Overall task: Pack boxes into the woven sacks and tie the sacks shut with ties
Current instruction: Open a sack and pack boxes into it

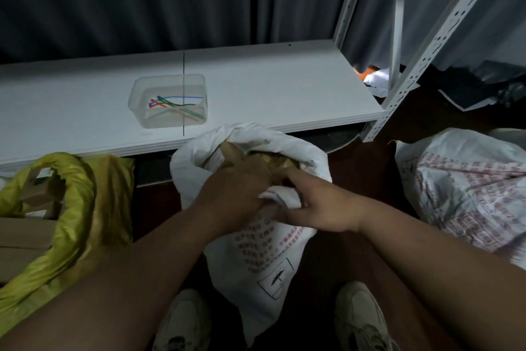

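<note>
Sacks stand in a row on the dark floor (367, 157). At the near left a yellow woven sack (85, 208) gapes open, with brown cardboard boxes (37, 194) showing inside it and just beside it. On the white shelf board (270, 89) beyond, a clear plastic tub (136, 111) holds a few coloured ties (173, 103), lying mostly left to right: blue, red, green and orange.

In the middle, a white woven sack (256, 259) with red print stands upright between the person's light shoes (185, 319), its long axis running from near to far and its mouth turned toward the shelf. Brown boxes (233, 154) fill the open mouth. The left hand (236, 194) is curled on the near rim of the mouth, gripping the fabric. The right hand (316, 208) pinches a fold of the same rim just beside it, forefinger stretched toward the boxes.

At the right a second white printed sack (461, 194) lies bulging on the floor. A perforated grey metal upright (427, 49) of the rack rises at the shelf's right end. Dark pleated curtains (142, 0) hang at the far side.
</note>
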